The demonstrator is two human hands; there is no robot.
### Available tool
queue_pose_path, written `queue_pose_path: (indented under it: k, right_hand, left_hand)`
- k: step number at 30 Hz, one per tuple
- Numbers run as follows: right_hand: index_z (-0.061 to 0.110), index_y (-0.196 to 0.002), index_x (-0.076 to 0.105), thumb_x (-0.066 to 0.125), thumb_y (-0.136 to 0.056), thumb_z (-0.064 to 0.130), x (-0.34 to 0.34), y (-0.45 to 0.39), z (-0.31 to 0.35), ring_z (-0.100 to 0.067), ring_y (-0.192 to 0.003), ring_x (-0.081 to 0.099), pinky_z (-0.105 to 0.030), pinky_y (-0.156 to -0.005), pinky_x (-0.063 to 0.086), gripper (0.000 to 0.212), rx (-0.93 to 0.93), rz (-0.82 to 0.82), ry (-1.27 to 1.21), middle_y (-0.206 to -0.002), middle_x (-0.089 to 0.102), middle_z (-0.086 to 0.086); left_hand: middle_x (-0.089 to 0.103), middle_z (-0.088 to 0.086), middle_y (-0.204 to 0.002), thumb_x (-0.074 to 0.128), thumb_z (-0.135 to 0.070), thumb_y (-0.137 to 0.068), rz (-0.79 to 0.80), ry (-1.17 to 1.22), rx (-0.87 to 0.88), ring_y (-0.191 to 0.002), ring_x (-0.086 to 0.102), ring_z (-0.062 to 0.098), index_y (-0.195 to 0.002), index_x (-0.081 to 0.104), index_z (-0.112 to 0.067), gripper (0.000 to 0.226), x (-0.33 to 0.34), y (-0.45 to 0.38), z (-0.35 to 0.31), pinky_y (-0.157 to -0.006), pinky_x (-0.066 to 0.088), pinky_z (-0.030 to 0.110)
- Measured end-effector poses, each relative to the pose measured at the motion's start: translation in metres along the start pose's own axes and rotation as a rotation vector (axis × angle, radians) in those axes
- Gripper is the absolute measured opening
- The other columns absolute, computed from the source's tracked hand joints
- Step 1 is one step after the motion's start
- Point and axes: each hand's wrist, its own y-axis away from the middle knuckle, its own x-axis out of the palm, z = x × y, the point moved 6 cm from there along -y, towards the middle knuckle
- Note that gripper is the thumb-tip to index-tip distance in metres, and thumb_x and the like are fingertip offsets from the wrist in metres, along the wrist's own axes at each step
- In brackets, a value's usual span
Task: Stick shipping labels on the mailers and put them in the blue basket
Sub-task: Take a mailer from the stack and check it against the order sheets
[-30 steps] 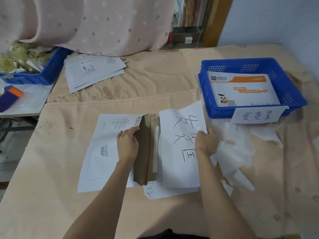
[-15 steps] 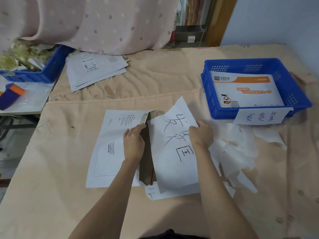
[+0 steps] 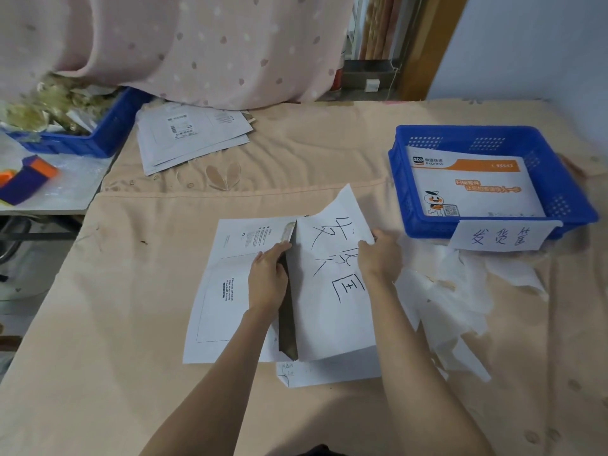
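Note:
A white mailer (image 3: 223, 291) lies flat on the cloth in front of me. Its brown inner flap (image 3: 288, 327) stands up on edge along the mailer's right side. My left hand (image 3: 268, 278) grips the upper part of that flap. My right hand (image 3: 378, 258) pinches the right edge of a white sheet with large handwritten characters (image 3: 332, 291), which leans against the flap and covers most of it. The blue basket (image 3: 559, 199) stands at the right rear with an orange-and-white mailer (image 3: 473, 185) inside and a handwritten paper sign (image 3: 503, 236) on its front.
Torn white backing papers (image 3: 454, 291) lie scattered right of my right hand. A pile of white mailers (image 3: 190, 133) sits at the back left. Further left stand a second blue basket (image 3: 108, 126) of scraps and a purple-and-orange box (image 3: 29, 179). A pink curtain hangs behind.
The brown flap has swung from lying open to standing on edge. My right hand has brought the handwritten sheet leftward over it, hiding the red strip.

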Motion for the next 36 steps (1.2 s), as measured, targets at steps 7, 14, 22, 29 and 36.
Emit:
queue_pose_path:
  k: [7, 14, 22, 29, 36]
  right_hand:
    - [0.010, -0.093, 0.062, 0.053, -0.087, 0.010, 0.004, 0.012, -0.001, -0.025, -0.076, 0.054, -0.026, -0.062, 0.032, 0.011, -0.003, -0.014, 0.054, -0.086, 0.062, -0.001]
    - [0.021, -0.086, 0.057, 0.059, -0.080, 0.024, 0.008, 0.016, -0.008, -0.016, -0.071, 0.060, -0.024, -0.050, 0.033, 0.007, 0.105, 0.145, -0.020, -0.073, 0.059, 0.010]
    - [0.013, -0.108, 0.052, 0.071, -0.073, 0.009, 0.021, 0.015, 0.003, -0.027, -0.087, 0.062, -0.028, -0.067, 0.044, 0.040, 0.017, 0.246, 0.121, -0.099, 0.065, -0.002]
    - [0.014, -0.104, 0.063, 0.076, -0.072, 0.014, 0.027, 0.016, -0.001, -0.021, -0.081, 0.061, -0.025, -0.067, 0.045, 0.034, 0.084, 0.291, -0.047, -0.098, 0.070, 0.000]
    - [0.011, -0.088, 0.063, 0.076, -0.069, 0.005, 0.029, 0.011, -0.007, -0.022, -0.073, 0.062, -0.031, -0.068, 0.053, 0.023, 0.164, 0.260, -0.234, -0.092, 0.071, -0.007]
  left_hand:
    - [0.068, 0.005, -0.107, 0.032, 0.013, -0.080, -0.012, 0.039, -0.026, -0.104, 0.057, 0.028, -0.123, 0.062, -0.017, 0.060, 0.006, -0.001, 0.004, -0.085, 0.046, 0.031]
    - [0.069, 0.003, -0.112, 0.034, 0.012, -0.082, -0.056, 0.006, -0.006, -0.106, 0.058, 0.025, -0.123, 0.063, -0.017, 0.057, 0.004, -0.002, 0.002, -0.085, 0.041, 0.024]
    - [0.069, 0.004, -0.109, 0.034, 0.013, -0.080, -0.050, 0.036, 0.005, -0.105, 0.059, 0.024, -0.122, 0.063, -0.015, 0.058, 0.006, -0.001, -0.004, -0.088, 0.043, 0.024]
    - [0.069, 0.002, -0.109, 0.034, 0.015, -0.078, -0.088, 0.021, -0.004, -0.104, 0.058, 0.027, -0.122, 0.063, -0.015, 0.060, 0.006, 0.000, -0.004, -0.086, 0.043, 0.026]
    - [0.068, 0.005, -0.112, 0.033, 0.017, -0.077, -0.058, 0.064, 0.012, -0.107, 0.058, 0.027, -0.121, 0.063, -0.012, 0.060, 0.007, 0.000, -0.005, -0.090, 0.038, 0.021]
